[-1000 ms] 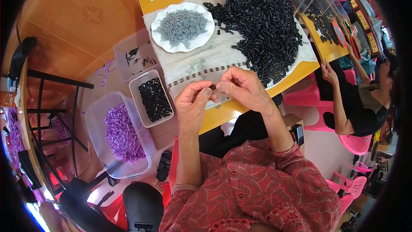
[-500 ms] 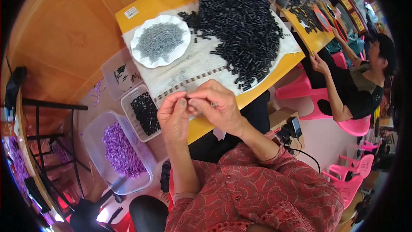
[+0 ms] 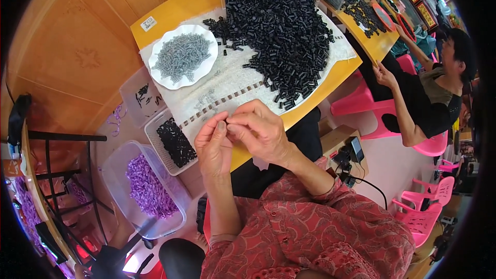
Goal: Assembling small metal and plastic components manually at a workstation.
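Note:
My left hand [image 3: 214, 147] and my right hand [image 3: 262, 133] meet over the table's front edge. Thumb and fingers are pinched together on both, their tips almost touching. Whatever lies between them is tiny and mostly hidden. Just beyond, a row of small dark pieces [image 3: 223, 102] crosses the white cloth [image 3: 235, 67], with a few clear bits [image 3: 205, 99] beside it. A large heap of short black tube-like parts [image 3: 279, 31] covers the table's far middle. To its left stands a white wavy-rimmed plate [image 3: 210, 67] full of small greyish clear pieces [image 3: 182, 54].
Left of the table are a white basket [image 3: 154, 135] of black parts, a clear tray [image 3: 129, 89] and a clear tub [image 3: 111, 175] of purple pieces [image 3: 150, 186]. At right, another person [image 3: 439, 93] sits on a pink chair [image 3: 356, 104] by a second yellow table [image 3: 380, 46].
The table and its contents sit slightly further left in the picture. My fingertips have shifted a little against each other, both hands still pinched.

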`<state>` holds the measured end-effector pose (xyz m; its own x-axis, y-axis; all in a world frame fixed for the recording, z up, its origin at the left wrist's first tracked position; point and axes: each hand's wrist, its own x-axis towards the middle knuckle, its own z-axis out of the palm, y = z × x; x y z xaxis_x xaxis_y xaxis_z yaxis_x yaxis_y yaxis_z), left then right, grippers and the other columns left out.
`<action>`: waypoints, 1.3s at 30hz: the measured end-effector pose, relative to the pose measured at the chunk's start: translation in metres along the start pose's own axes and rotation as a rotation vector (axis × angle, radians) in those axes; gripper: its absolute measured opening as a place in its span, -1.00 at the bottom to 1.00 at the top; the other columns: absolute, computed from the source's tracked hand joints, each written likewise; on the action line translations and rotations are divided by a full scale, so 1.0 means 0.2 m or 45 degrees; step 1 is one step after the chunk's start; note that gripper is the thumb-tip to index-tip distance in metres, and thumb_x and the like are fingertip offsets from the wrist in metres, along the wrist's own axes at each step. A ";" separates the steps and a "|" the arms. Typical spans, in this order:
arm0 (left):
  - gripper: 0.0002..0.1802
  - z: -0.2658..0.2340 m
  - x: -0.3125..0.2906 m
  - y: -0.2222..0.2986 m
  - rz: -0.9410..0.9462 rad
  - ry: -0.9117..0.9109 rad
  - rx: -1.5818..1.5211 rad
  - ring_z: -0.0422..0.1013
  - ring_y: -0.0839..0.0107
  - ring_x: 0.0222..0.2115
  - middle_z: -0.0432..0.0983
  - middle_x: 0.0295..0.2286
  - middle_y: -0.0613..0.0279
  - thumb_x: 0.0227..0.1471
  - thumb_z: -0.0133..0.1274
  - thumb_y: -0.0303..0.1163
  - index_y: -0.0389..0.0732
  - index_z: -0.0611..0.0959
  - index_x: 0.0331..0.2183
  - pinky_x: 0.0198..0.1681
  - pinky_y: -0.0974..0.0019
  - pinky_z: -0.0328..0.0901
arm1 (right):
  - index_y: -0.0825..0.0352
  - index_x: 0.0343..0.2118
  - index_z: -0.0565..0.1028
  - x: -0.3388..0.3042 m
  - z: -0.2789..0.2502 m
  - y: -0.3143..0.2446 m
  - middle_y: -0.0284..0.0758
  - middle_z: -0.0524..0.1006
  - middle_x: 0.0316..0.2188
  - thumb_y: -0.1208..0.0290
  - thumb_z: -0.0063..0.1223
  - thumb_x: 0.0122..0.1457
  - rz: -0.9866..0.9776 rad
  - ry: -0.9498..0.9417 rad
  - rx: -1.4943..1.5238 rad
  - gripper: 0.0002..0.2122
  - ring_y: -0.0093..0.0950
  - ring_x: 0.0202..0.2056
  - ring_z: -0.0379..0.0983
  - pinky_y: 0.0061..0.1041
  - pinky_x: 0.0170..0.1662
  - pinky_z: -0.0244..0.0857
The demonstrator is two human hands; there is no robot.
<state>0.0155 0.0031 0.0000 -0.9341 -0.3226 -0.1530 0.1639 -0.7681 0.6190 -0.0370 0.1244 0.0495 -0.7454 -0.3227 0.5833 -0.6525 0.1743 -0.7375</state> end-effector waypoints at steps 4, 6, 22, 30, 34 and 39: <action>-0.73 -0.02 0.00 0.02 -0.020 -0.090 -0.103 0.50 0.41 -0.34 0.55 -0.27 0.08 0.17 -0.01 -0.54 -0.37 0.57 -0.08 -0.27 0.30 0.46 | 0.38 -0.37 0.56 0.02 -0.08 0.08 -0.25 0.50 -0.46 0.63 0.17 0.03 0.154 0.043 -0.059 -0.91 -0.42 -0.49 0.46 -0.53 -0.47 0.35; -0.73 -0.01 0.00 0.03 -0.011 -0.042 -0.096 0.51 0.40 -0.36 0.54 -0.27 0.07 0.17 -0.02 -0.54 -0.37 0.56 -0.08 -0.29 0.29 0.48 | 0.37 -0.36 0.56 0.03 -0.13 0.14 -0.26 0.50 -0.46 0.62 0.17 0.05 0.208 0.066 -0.221 -0.91 -0.46 -0.51 0.46 -0.55 -0.49 0.33; -0.73 -0.08 0.03 0.07 0.148 0.095 -0.153 0.49 0.36 -0.30 0.52 -0.22 0.03 0.18 -0.03 -0.54 -0.37 0.55 -0.07 -0.20 0.26 0.47 | 0.32 -0.38 0.54 0.10 -0.22 0.35 -0.24 0.49 -0.42 0.57 0.18 -0.01 0.204 0.073 -0.846 -0.89 -0.22 -0.43 0.49 -0.31 -0.40 0.38; -0.71 -0.10 0.05 0.13 0.228 0.151 -0.174 0.44 0.40 -0.32 0.51 -0.22 0.05 0.17 -0.01 -0.55 -0.39 0.54 -0.06 -0.20 0.30 0.42 | 0.33 -0.43 0.56 0.20 -0.17 0.39 -0.26 0.44 -0.47 0.56 0.19 -0.05 0.078 -0.023 -1.032 -0.91 -0.25 -0.40 0.46 -0.29 -0.39 0.38; -0.71 -0.11 0.05 0.13 0.225 0.162 -0.167 0.42 0.41 -0.32 0.50 -0.22 0.07 0.16 0.00 -0.55 -0.39 0.53 -0.05 -0.21 0.31 0.40 | 0.26 -0.37 0.58 0.25 -0.15 0.41 -0.31 0.46 -0.44 0.53 0.20 -0.02 0.088 -0.096 -1.081 -0.88 -0.29 -0.39 0.48 -0.33 -0.38 0.39; -0.71 -0.10 0.04 0.12 0.202 0.157 -0.148 0.42 0.42 -0.32 0.50 -0.22 0.09 0.17 -0.01 -0.55 -0.38 0.53 -0.05 -0.22 0.32 0.40 | 0.30 -0.37 0.59 0.30 -0.09 0.46 -0.31 0.45 -0.37 0.53 0.20 -0.06 -0.071 -0.208 -1.169 -0.85 -0.29 -0.29 0.42 -0.32 -0.26 0.34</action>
<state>0.0176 -0.0299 -0.0020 -0.8490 -0.5042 -0.1582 0.3477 -0.7584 0.5514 -0.1442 0.1380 0.0242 -0.7270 -0.4675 0.5029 -0.5908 0.7991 -0.1112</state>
